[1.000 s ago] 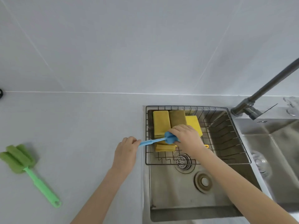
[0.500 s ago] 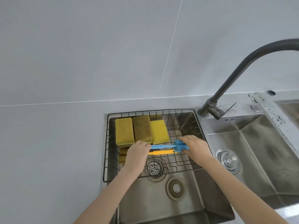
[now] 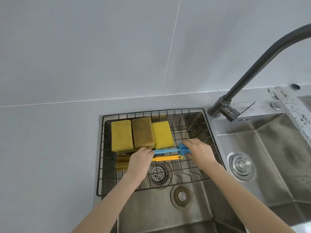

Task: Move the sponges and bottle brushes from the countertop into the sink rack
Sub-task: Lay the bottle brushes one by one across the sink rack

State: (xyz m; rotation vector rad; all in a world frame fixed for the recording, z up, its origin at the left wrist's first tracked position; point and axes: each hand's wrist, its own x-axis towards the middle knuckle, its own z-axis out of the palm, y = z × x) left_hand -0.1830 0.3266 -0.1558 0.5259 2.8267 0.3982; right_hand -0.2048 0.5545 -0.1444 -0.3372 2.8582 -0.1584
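A black wire sink rack (image 3: 101,148) sits in the left basin. Several yellow and brownish sponges (image 3: 142,132) lie stacked at its back left, with more sponges (image 3: 122,163) lower down beside my left wrist. A blue bottle brush (image 3: 168,151) lies level over the rack. My left hand (image 3: 140,159) grips its handle end, and my right hand (image 3: 197,153) holds its blue foam head. Just below it a yellow bottle brush (image 3: 165,158) rests in the rack, its left end hidden by my left hand.
A dark curved faucet (image 3: 252,68) rises at the right behind the sinks. A second steel basin (image 3: 269,157) lies to the right. A drain strainer (image 3: 158,173) shows under the rack. Grey countertop (image 3: 47,157) extends to the left.
The view has swung right, so the green brush on the counter is out of sight. My left hand moved from the counter edge into the rack, and the blue brush came down beside the yellow one.
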